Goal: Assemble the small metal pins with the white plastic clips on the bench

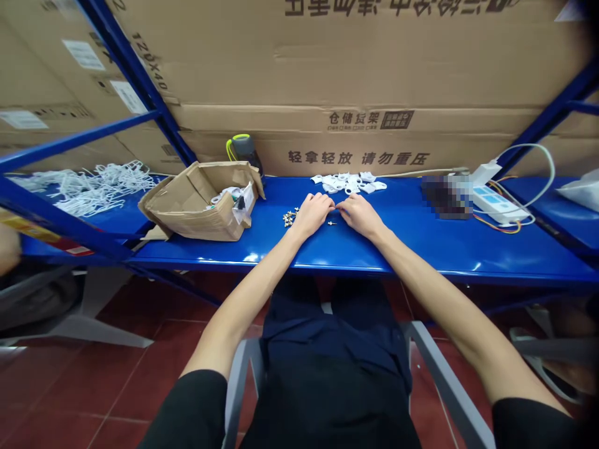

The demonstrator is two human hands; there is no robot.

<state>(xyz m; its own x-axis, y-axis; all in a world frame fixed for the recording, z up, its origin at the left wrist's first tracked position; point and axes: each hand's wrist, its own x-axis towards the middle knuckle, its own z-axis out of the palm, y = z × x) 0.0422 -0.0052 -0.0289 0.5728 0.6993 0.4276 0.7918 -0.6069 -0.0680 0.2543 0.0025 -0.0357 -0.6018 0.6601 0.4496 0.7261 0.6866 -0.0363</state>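
Observation:
My left hand (311, 213) and my right hand (360, 215) rest on the blue steel shelf (412, 240), their fingertips meeting near the middle. Any small part between the fingers is hidden. Just left of my left hand lies a small heap of brass-coloured metal fittings (290, 217). One tiny metal piece (332, 222) sits just below my fingertips. Beyond my hands is a pile of white plastic parts (349, 184).
An open cardboard box (201, 202) holding white parts stands to the left, with white cord loops (84, 190) beyond it. A pixelated object (447, 196) and a white power strip (496, 204) with wires lie right. Large cartons (355, 62) stand behind.

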